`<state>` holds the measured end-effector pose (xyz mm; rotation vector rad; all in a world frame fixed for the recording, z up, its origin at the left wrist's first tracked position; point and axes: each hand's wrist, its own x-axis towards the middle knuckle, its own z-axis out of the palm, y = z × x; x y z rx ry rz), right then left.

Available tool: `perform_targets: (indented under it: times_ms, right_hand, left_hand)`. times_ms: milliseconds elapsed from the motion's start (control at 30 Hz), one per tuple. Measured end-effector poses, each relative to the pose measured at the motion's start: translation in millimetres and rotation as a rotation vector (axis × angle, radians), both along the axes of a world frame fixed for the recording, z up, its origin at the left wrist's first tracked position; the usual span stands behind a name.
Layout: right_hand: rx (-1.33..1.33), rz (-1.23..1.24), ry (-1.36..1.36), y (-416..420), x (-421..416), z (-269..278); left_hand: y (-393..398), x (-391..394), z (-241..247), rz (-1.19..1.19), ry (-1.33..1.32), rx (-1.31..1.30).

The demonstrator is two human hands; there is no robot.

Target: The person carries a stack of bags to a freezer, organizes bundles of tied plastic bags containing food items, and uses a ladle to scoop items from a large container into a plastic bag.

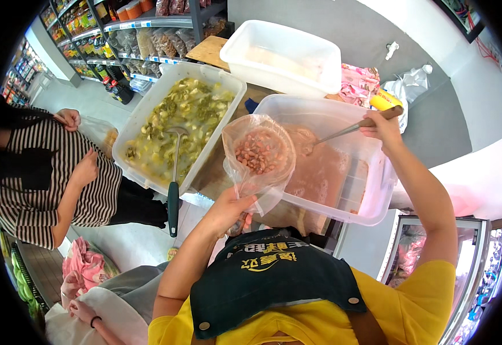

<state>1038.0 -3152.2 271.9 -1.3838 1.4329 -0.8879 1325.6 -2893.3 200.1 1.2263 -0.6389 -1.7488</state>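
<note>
My left hand point(229, 209) is closed on the handle of a round scoop, which lies inside a clear plastic bag point(251, 189). Reddish-brown beans or peanuts point(257, 151) sit in liquid in the scoop's bowl. My right hand point(380, 129) grips the wooden handle of a metal ladle point(346, 130); its head is in the brownish liquid of a white plastic tub point(376, 211). The bagged scoop hangs over this tub's left side. Left of it, a second tub point(236, 97) holds chopped pickled greens point(160, 125) in liquid, with a green-handled ladle point(173, 194) resting across its near edge.
An empty-looking white tub point(281, 32) stands behind. Beside it are a pink patterned cloth point(359, 82) and a yellow roll point(384, 100). A person in a striped shirt point(87, 185) stands at left with a plastic bag; another person's hands point(76, 297) are lower left. Shelves point(149, 21) hold packaged food.
</note>
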Motion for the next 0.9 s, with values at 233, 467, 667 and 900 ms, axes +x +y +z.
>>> perform_targets:
  times_ms: [233,467,667,900]
  right_hand:
    - [-0.077,-0.122,-0.084,15.8,-35.4,59.3]
    - [-0.223,0.006,-0.026,50.0,-15.3,119.0]
    - [-0.607,0.495,0.174,97.1,1.8,125.2]
    - [-0.613,0.402,0.257,96.0,21.1,107.0]
  left_hand:
    - [-3.7,3.6,-3.4,-0.012,0.017,0.003]
    - [-8.6,-1.3,-7.4,-0.014,0.007,0.035]
    - [-11.1,-4.8,-9.4,-0.033,0.076,0.022]
    - [-1.5,-3.8,-3.5,-0.011,0.058,0.002]
